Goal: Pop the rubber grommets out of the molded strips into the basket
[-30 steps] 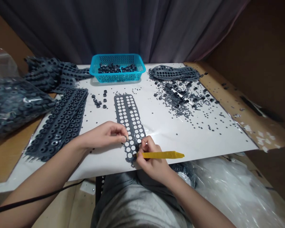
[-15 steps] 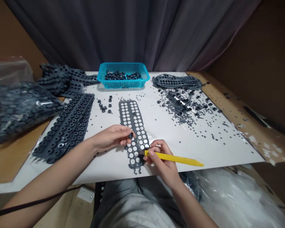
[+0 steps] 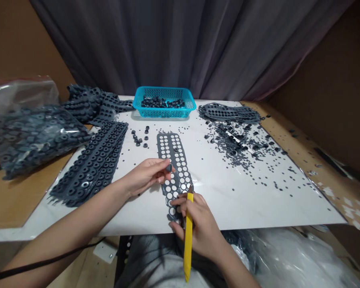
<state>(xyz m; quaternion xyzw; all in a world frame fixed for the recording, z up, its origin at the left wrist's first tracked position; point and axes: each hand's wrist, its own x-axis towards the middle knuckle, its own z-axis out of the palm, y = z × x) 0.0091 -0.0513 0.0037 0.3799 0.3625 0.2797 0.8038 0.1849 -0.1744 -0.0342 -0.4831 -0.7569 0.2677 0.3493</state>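
A dark grey rubber strip (image 3: 174,160) full of round punched holes lies lengthwise on the white board (image 3: 243,200). My left hand (image 3: 148,174) sits at the strip's left edge and pinches a small dark rubber ring (image 3: 169,167) between thumb and fingers. My right hand (image 3: 199,226) rests on the strip's near end and grips a yellow stick tool (image 3: 187,236), whose tip points up at the strip while its tail hangs toward my lap.
A blue basket (image 3: 165,110) with dark rings stands at the back. Unpunched rubber strips (image 3: 93,162) lie left, with more piled behind and a clear bag (image 3: 30,136) of them. A few loose rings (image 3: 139,138), scraps (image 3: 237,144) and emptied strips (image 3: 228,112) lie on the board.
My right hand swung the yellow tool from lying sideways to pointing up along the strip. My left hand lifted a small ring off the strip. The view shifted, so everything sits lower.
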